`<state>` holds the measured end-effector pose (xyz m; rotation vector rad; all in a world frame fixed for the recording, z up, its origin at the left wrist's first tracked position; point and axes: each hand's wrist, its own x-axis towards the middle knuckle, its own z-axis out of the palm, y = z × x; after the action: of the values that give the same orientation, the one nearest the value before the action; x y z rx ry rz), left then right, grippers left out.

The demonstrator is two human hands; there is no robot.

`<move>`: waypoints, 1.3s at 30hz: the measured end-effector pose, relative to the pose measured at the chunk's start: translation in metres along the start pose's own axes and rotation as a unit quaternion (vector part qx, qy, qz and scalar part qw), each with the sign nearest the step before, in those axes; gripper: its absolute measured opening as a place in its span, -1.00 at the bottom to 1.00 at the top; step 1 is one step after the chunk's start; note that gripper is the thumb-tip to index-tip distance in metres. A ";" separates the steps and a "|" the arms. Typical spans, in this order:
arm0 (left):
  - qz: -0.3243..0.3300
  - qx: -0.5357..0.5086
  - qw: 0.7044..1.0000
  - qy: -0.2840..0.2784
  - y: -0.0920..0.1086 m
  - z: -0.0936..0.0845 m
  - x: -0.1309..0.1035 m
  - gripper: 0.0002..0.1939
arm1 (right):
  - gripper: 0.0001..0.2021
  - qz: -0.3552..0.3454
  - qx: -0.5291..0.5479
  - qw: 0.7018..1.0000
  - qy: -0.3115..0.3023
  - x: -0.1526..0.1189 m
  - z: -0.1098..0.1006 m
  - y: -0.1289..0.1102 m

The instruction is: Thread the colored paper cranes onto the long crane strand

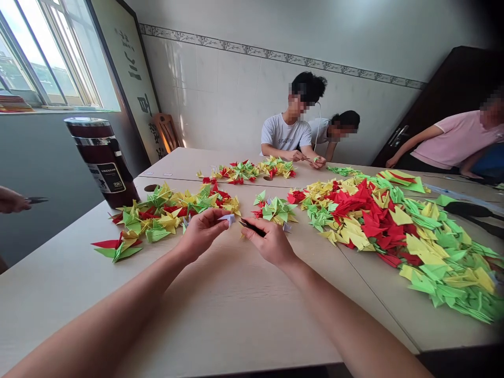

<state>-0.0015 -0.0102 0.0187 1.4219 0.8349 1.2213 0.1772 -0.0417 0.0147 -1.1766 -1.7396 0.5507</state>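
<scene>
A pale folded paper piece (228,218) is pinched in the grip of the left hand (200,232), thumb against fingers, and is held over the counter (220,315). A slim dark tool (254,228) is clasped in the grip of the right hand (274,242), its end pointed toward the paper; whether the two touch cannot be told. Both forearms are stretched forward and angled inward, the hands nearly brought together. Beyond the left hand, coloured paper clusters (171,210) are spread before a dark flask (103,165); to the right, a large paper heap (374,215) is piled.
</scene>
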 end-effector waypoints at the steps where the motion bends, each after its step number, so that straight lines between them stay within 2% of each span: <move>1: -0.004 -0.001 1.000 -0.005 0.000 0.001 -0.001 -0.65 | -0.71 0.001 -0.003 1.000 0.002 0.000 0.000 0.000; 14: -0.016 -0.021 0.999 -0.041 -0.001 0.002 -0.003 -0.71 | -0.72 -0.012 -0.015 1.000 -0.014 -0.002 0.000 -0.002; 22: -0.017 0.005 0.999 -0.042 0.002 0.003 -0.004 -0.67 | -0.74 -0.017 -0.024 1.000 -0.002 -0.002 0.000 -0.002; 39: -0.029 0.008 0.998 -0.051 0.001 0.003 -0.004 -0.66 | -0.72 -0.021 -0.088 0.996 -0.024 -0.002 -0.003 -0.004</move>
<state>0.0000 -0.0146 0.0186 1.4514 0.8120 1.0915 0.1784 -0.0460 0.0183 -1.2541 -1.8814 0.4095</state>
